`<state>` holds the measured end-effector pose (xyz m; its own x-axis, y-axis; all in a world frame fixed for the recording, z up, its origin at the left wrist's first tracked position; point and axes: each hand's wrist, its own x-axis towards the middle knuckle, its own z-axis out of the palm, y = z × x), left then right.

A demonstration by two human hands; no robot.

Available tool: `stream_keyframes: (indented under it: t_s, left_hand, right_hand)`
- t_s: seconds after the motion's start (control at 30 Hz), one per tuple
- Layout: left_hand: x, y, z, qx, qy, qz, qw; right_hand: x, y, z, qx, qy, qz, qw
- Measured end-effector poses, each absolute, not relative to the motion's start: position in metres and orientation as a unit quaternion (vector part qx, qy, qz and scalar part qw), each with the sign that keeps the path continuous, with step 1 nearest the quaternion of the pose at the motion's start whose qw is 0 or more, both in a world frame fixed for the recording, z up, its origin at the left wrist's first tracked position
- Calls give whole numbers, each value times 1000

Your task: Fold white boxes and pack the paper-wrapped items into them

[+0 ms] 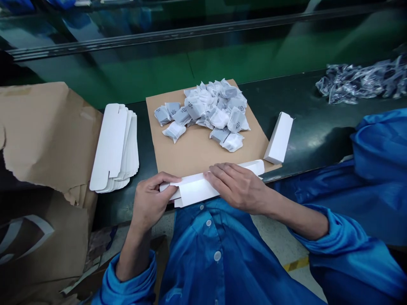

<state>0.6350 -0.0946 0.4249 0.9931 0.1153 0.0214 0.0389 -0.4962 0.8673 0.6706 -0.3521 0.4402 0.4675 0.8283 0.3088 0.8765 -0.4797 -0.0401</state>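
A partly folded white carton point(197, 189) lies along the near edge of the bench, flaps loose at both ends. My left hand point(153, 198) pinches its left end between thumb and fingers. My right hand point(237, 186) is laid over the carton's right half, fingers together and pressed on its panel; the thumb is hidden. Just beyond sits a brown cardboard sheet point(187, 154) bearing a heap of small bagged items point(210, 106) in whitish printed pouches. To the right, a formed white box point(279, 139) rests partly on the sheet's corner.
A stack of flat white cartons point(111, 148) lies at the left beside a large torn cardboard box point(44, 140). Clear plastic-wrapped items point(362, 80) are piled at the far right. Another person's blue sleeve point(381, 148) is at the right edge. A green panel point(127, 76) borders the bench's back.
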Motion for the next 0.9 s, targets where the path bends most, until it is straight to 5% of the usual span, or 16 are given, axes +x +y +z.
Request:
stream_keyframes:
  t_s: [0.2,0.33,0.53,0.73,0.9]
  left_hand:
    - [621,-132,419,719,-5,214,661]
    - [622,-164,407,758,44,193,621]
    - [633,-146,406,833,41,184,520]
    - [626,-132,405,854,-9,168,492]
    - [623,-129,410,888,-15,105,448]
  right_hand:
    - [672,-342,423,-925,-272,-201,172]
    - [646,-313,407,-897,-341,-165,228]
    - [659,-313,436,-819,-339,14,462]
    - [698,-321,449,-752,-412,116,502]
    - [721,-313,444,-686,-169,139,694]
